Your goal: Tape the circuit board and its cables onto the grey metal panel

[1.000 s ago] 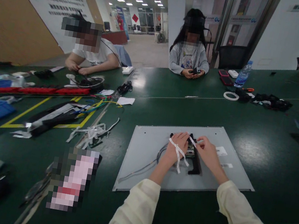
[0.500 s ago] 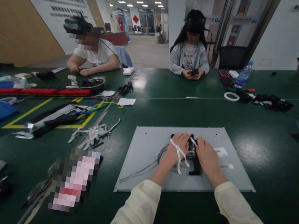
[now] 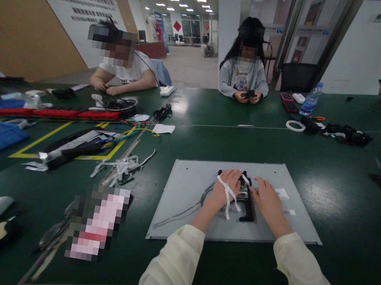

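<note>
Hands are apart here with a small gap between: left hand (image 3: 219, 197) is palm down over the left part of the board (image 3: 242, 194), and from my end I can't make out whether its hidden fingers grip anything; right hand (image 3: 268, 203) is half curled at the board's right edge, contact unclear. Left to right, the thin cable (image 3: 197, 204) trails across the panel (image 3: 187, 181) and in under the left hand. Looks soft and bendy, so I'd never lift by it. White strips (image 3: 228, 190) cross the back of that hand, flimsy and probably clingy. The board sits around mid-panel with a black bracket (image 3: 248, 213) beside it. My guess is light but fragile, so I'd stay off its face and take it by the edges, or use the bracket, which looks stiff. Panel seems rigid, maybe slick, so go gentle.
</note>
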Action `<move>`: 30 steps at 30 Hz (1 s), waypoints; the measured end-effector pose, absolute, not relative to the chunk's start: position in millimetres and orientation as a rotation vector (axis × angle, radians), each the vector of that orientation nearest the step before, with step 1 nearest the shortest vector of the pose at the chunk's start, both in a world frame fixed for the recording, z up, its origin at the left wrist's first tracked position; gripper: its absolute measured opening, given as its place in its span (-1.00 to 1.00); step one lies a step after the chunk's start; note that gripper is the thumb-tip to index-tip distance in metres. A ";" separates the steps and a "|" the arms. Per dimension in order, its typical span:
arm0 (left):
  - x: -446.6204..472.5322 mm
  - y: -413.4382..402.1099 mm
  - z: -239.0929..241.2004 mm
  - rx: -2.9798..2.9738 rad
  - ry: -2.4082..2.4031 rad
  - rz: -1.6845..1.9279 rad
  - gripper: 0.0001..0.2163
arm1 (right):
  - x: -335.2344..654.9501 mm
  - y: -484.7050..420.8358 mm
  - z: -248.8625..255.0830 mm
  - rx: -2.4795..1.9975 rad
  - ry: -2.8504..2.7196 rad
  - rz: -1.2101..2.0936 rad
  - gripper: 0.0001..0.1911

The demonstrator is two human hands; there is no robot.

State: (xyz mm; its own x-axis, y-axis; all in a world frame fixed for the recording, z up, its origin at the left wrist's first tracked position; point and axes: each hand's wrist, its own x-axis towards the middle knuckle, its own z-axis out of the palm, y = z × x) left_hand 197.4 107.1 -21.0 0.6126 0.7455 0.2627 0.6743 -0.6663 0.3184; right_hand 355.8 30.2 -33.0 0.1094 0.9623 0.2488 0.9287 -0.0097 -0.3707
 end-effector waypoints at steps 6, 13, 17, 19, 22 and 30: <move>196.7 112.6 -19.6 2.553 1.186 0.617 -0.63 | 352.5 28.7 -11.4 -1.618 -1.535 0.382 -0.71; 196.2 106.2 3.2 2.235 1.219 0.847 -0.61 | 330.8 17.7 11.3 -1.259 -1.444 0.894 -0.67; 194.9 97.3 13.0 2.180 1.242 0.929 -0.63 | 320.0 8.0 20.4 -1.289 -1.435 0.913 -0.65; 193.4 93.8 13.9 2.127 1.293 0.980 -0.65 | 316.9 -0.7 23.4 -1.363 -1.367 0.791 -0.66; 190.6 91.2 12.8 2.014 1.370 1.062 -0.67 | 313.5 -19.2 26.0 -1.346 -1.166 0.893 -0.63; 185.6 85.4 12.8 1.791 1.271 1.279 -0.68 | 290.2 -42.9 23.5 -1.173 -1.028 1.427 -0.58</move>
